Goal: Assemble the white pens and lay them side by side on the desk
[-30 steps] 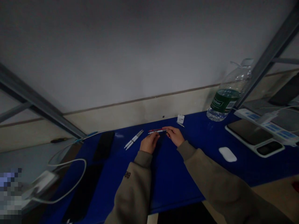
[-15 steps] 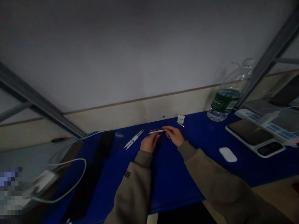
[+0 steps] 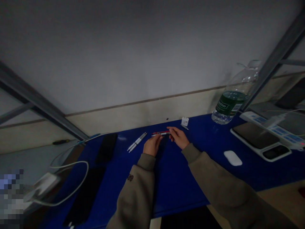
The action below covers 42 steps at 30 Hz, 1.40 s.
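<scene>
Near the back edge of the blue table [image 3: 176,184], a red pen [image 3: 160,132] lies just behind a white pen [image 3: 164,134]. My left hand [image 3: 152,145] has its fingers pressed together at the white pen's near side. Over the right end of the white pen is my right hand [image 3: 177,137], its thumb and fingers closed around that end. Two white-and-grey pens [image 3: 137,142] rest side by side to the left of my left hand. Behind my right hand lies a small silver pen [image 3: 184,127], beside a white charger cube [image 3: 185,121].
A large bottle [image 3: 230,101] with a green label stands at the back right. Nearby are a white oval case [image 3: 233,158], a white scale [image 3: 259,140] and a power strip [image 3: 286,133]. Dark flat devices [image 3: 84,197] and a white cable [image 3: 87,175] lie at left.
My right hand's fingers have shifted slightly right, and more of the red pen shows. My left hand has hardly moved.
</scene>
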Motion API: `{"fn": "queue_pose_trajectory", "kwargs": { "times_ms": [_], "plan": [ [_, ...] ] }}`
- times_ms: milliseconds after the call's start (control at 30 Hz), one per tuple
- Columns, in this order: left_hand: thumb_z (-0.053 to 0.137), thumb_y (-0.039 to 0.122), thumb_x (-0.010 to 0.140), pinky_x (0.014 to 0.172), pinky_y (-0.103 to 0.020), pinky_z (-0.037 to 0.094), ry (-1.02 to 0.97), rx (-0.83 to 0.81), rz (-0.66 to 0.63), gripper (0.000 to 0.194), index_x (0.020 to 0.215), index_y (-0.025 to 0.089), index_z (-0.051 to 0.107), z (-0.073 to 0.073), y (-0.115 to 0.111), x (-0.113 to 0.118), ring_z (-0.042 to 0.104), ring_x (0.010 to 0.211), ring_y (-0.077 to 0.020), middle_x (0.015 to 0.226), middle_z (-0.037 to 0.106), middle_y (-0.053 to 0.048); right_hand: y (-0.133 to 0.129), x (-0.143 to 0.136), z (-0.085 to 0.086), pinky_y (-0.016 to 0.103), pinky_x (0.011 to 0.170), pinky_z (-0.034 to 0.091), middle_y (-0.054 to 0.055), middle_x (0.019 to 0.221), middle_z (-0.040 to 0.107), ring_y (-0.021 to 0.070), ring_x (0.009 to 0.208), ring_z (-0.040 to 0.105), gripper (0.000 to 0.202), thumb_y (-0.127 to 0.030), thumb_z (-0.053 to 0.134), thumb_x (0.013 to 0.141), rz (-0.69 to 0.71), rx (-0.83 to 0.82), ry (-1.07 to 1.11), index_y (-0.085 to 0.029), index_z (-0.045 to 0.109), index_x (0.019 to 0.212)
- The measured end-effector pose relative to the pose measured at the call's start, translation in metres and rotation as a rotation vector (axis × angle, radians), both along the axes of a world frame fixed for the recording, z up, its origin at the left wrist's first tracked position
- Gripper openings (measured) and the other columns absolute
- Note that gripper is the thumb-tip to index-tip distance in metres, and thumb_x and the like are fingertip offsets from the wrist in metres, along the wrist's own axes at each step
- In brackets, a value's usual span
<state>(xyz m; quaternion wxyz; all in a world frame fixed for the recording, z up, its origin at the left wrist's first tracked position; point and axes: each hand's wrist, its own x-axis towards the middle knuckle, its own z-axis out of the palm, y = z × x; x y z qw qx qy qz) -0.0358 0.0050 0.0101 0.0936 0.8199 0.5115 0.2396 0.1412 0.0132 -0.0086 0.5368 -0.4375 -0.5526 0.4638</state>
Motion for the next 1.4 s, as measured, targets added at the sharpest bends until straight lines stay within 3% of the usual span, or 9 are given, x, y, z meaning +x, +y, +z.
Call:
{"fn": "queue_pose_trajectory", "kwargs": {
  "times_ms": [100, 333, 567, 767, 933, 1233, 1400],
  "plan": [
    [0.035, 0.039, 0.094, 0.065, -0.021, 0.042, 0.019, -0.005, 0.004, 0.029, 0.100, 0.024, 0.058, -0.0005, 0.0004, -0.0005, 0.061, 0.076, -0.0135, 0.086, 0.066, -0.002, 0.0023, -0.0008, -0.0027, 0.021, 0.044, 0.034, 0.001, 0.064, 0.056, 0.0090, 0.050, 0.048, 0.053, -0.055, 0.042, 0.085, 0.019, -0.033, 0.006, -0.013, 0.061, 0.109],
    [0.040, 0.040, 0.092, 0.074, -0.023, 0.045, -0.006, -0.016, -0.020, 0.027, 0.102, 0.025, 0.059, -0.0056, 0.0029, -0.0024, 0.063, 0.089, -0.0159, 0.097, 0.067, -0.003, 0.0035, -0.0020, -0.0052, 0.022, 0.042, 0.030, -0.003, 0.052, 0.045, 0.0082, 0.044, 0.040, 0.052, -0.055, 0.044, 0.083, 0.034, -0.062, 0.063, -0.011, 0.064, 0.102],
    [0.033, 0.040, 0.094, 0.066, -0.023, 0.043, 0.023, -0.027, 0.026, 0.033, 0.098, 0.022, 0.060, -0.0062, 0.0043, -0.0028, 0.063, 0.077, -0.0145, 0.089, 0.067, -0.004, 0.0077, -0.0008, -0.0106, 0.023, 0.047, 0.033, -0.002, 0.056, 0.050, 0.0090, 0.049, 0.044, 0.040, -0.039, 0.052, 0.079, 0.010, -0.051, 0.095, -0.010, 0.065, 0.103],
    [0.037, 0.041, 0.093, 0.064, -0.022, 0.042, 0.004, -0.027, 0.013, 0.028, 0.100, 0.022, 0.057, -0.0047, 0.0034, -0.0032, 0.062, 0.072, -0.0139, 0.085, 0.067, -0.002, 0.0065, -0.0002, -0.0078, 0.023, 0.046, 0.031, -0.003, 0.051, 0.048, 0.0089, 0.046, 0.040, 0.039, -0.039, 0.050, 0.079, 0.020, -0.051, 0.060, -0.011, 0.065, 0.101],
    [0.035, 0.039, 0.093, 0.061, -0.022, 0.041, 0.016, -0.044, 0.023, 0.029, 0.095, 0.022, 0.058, -0.0040, 0.0031, -0.0026, 0.062, 0.070, -0.0140, 0.081, 0.066, -0.003, 0.0062, 0.0000, -0.0063, 0.023, 0.049, 0.033, -0.001, 0.056, 0.053, 0.0104, 0.052, 0.046, 0.033, -0.033, 0.052, 0.076, -0.006, -0.072, 0.060, -0.013, 0.068, 0.096],
    [0.034, 0.041, 0.094, 0.058, -0.021, 0.039, 0.006, -0.060, 0.062, 0.030, 0.104, 0.023, 0.056, -0.0045, 0.0037, -0.0035, 0.061, 0.065, -0.0134, 0.075, 0.065, -0.002, 0.0066, -0.0001, -0.0073, 0.022, 0.049, 0.034, 0.001, 0.063, 0.056, 0.0109, 0.057, 0.047, 0.034, -0.037, 0.054, 0.076, -0.017, -0.049, 0.033, -0.014, 0.068, 0.096],
    [0.039, 0.044, 0.091, 0.057, -0.021, 0.038, 0.019, -0.049, 0.067, 0.029, 0.100, 0.023, 0.056, -0.0053, 0.0041, -0.0047, 0.060, 0.061, -0.0141, 0.070, 0.063, 0.000, 0.0051, -0.0008, -0.0045, 0.023, 0.046, 0.032, -0.002, 0.052, 0.049, 0.0091, 0.047, 0.041, 0.038, -0.041, 0.049, 0.080, 0.037, -0.057, 0.026, -0.013, 0.068, 0.097]
  ]
}}
